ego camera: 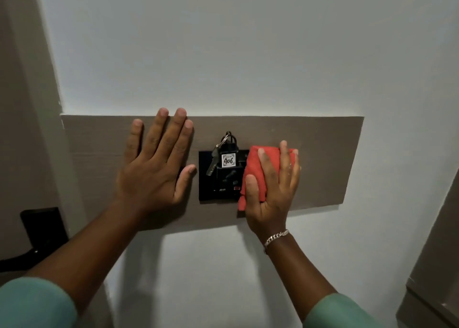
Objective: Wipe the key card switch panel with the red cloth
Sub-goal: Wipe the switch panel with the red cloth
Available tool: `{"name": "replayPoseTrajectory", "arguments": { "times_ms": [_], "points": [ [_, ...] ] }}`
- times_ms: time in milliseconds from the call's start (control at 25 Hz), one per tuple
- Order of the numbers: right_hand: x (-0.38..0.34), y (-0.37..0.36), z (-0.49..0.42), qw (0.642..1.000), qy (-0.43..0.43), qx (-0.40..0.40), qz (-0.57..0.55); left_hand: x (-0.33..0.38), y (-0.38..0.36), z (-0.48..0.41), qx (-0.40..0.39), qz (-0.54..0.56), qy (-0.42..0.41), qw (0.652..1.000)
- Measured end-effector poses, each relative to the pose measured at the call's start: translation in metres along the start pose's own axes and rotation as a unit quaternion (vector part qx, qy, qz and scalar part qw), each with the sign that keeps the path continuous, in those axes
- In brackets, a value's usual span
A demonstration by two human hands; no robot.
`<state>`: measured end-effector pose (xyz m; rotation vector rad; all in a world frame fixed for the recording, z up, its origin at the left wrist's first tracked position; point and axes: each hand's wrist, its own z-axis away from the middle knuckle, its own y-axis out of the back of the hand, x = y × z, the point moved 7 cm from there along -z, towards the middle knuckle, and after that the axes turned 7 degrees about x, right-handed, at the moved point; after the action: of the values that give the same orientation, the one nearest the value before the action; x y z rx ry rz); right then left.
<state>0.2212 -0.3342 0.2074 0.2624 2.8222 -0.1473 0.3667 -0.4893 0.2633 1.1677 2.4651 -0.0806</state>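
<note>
Panel: black key card switch panel (208, 188) is mounted on a taupe wall board (323, 159), near the board's middle.
Key fob: black tag (228, 160) labelled 406 sits in the panel's slot, with a metal key (213, 164) hanging at its left.
Right hand: right hand (273, 191) presses a folded red cloth (253, 168) against the panel's right edge, fingers spread over the cloth; a silver bracelet (275, 237) circles the wrist.
Left hand: left hand (154, 168) lies flat and wide on the board, just left of the panel, holding nothing.
Door handle: black lever handle (42, 231) at far left.
</note>
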Motion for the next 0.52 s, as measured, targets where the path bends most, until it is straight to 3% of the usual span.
{"name": "replayPoseTrajectory", "arguments": {
  "times_ms": [200, 320, 520],
  "points": [
    [0.0052, 0.0056, -0.0009, 0.995, 0.100, -0.005, 0.002, 0.0034, 0.0016, -0.0007, 0.000, -0.018, -0.008, 1.000],
    [0.0042, 0.0028, -0.0097, 0.999, 0.051, 0.012, -0.013, 0.0029, 0.0026, -0.0008, 0.002, -0.023, -0.013, 1.000],
    [0.0041, 0.0040, -0.0101, 0.996, 0.086, 0.009, -0.006, 0.0035, 0.0034, -0.0014, 0.011, -0.025, -0.012, 1.000]
  ]
}}
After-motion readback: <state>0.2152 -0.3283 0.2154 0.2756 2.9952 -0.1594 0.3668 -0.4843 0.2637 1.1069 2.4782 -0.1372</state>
